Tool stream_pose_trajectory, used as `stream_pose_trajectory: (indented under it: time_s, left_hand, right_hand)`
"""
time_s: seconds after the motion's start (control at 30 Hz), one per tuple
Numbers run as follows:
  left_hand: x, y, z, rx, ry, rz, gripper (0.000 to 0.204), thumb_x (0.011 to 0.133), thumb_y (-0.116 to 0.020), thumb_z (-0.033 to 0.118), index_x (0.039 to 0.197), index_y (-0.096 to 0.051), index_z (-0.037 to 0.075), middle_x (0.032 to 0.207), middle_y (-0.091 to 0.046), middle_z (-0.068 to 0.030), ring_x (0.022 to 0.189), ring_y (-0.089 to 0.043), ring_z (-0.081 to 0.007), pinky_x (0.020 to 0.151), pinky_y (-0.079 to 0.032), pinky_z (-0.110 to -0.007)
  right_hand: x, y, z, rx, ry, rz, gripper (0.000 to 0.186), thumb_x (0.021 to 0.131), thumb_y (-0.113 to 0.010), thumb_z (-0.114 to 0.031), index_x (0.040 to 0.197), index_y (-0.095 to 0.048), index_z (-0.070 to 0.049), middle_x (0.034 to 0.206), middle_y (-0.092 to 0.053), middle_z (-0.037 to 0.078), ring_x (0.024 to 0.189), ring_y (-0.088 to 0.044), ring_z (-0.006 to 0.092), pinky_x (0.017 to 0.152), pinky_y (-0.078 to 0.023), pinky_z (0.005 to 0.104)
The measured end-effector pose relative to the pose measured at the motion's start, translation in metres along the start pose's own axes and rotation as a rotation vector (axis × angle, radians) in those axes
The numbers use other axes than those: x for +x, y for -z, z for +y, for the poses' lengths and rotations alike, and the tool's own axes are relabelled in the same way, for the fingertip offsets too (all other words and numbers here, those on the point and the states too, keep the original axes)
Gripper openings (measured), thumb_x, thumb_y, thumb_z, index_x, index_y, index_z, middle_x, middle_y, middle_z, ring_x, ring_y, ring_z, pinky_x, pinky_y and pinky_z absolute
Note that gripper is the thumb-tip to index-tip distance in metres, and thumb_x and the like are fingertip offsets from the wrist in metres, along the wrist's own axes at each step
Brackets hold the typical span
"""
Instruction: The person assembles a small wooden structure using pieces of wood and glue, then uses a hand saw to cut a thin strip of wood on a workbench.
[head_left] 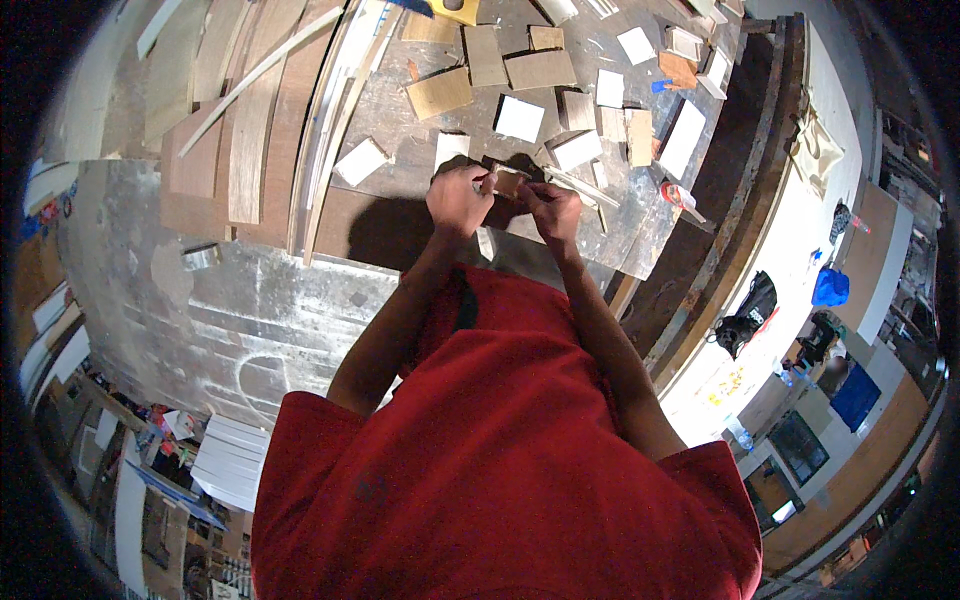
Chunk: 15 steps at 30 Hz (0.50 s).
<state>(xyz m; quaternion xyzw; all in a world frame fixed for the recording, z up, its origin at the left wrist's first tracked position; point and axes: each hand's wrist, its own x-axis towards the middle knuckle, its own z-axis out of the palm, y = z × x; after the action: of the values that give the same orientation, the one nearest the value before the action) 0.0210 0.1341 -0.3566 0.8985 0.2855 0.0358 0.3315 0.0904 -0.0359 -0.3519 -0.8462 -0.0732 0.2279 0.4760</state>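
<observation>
Close to the front edge of the workbench, my left hand (pixel 461 201) and my right hand (pixel 554 212) are a short way apart, fingers closed in a pinch. Between their fingertips is a small brown wooden piece (pixel 508 182), gripped at its left and right ends; shadow hides its exact shape. Just beyond my left hand lies a white block (pixel 453 147), and another white-faced block (pixel 360 162) sits further left. Beyond my right hand are a white-topped block (pixel 576 151) and thin wooden strips (pixel 582 186).
Long boards (pixel 255 150) and narrow strips (pixel 335 120) cover the bench's left side. Several plain and white wooden blocks (pixel 540 69) are scattered ahead. A red-and-white tool (pixel 680 197) lies near the right edge. A long white surface (pixel 740 290) holds a black bag (pixel 748 315).
</observation>
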Motion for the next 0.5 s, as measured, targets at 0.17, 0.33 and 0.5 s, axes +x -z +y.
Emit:
stream_pose_trajectory:
  time_s: [0.17, 0.33, 0.5]
  left_hand:
    - [0.0007, 0.0025, 0.0039, -0.058, 0.045, -0.006, 0.019, 0.083, -0.073, 0.033, 0.086, -0.076, 0.015, 0.085, -0.072, -0.0102, 0.081, -0.069, -0.0330, 0.069, -0.055, -0.043]
    - [0.0013, 0.0054, 0.0067, -0.004, 0.062, -0.013, 0.020, 0.081, -0.076, 0.036, 0.087, -0.078, 0.017, 0.084, -0.073, -0.0088, 0.079, -0.070, -0.0313, 0.067, -0.055, -0.041]
    - [0.0000, 0.0049, 0.0066, 0.005, 0.063, -0.024, 0.020, 0.081, -0.076, 0.037, 0.088, -0.078, 0.018, 0.084, -0.073, -0.0094, 0.079, -0.070, -0.0316, 0.067, -0.056, -0.041]
  right_hand:
    - [0.0025, 0.0013, 0.0024, -0.080, 0.049, 0.010, 0.022, 0.086, -0.078, -0.020, 0.094, -0.078, 0.000, 0.078, -0.076, 0.011, 0.069, -0.072, 0.0142, 0.062, -0.055, 0.0274]
    - [0.0022, 0.0013, 0.0020, -0.080, 0.061, 0.011, 0.021, 0.085, -0.078, -0.020, 0.093, -0.078, -0.001, 0.077, -0.076, 0.011, 0.067, -0.072, 0.0143, 0.061, -0.055, 0.0276]
    - [0.0012, 0.0003, -0.0048, -0.149, -0.004, 0.030, 0.023, 0.083, -0.079, -0.023, 0.092, -0.078, -0.002, 0.077, -0.075, 0.012, 0.066, -0.072, 0.0150, 0.061, -0.055, 0.0287]
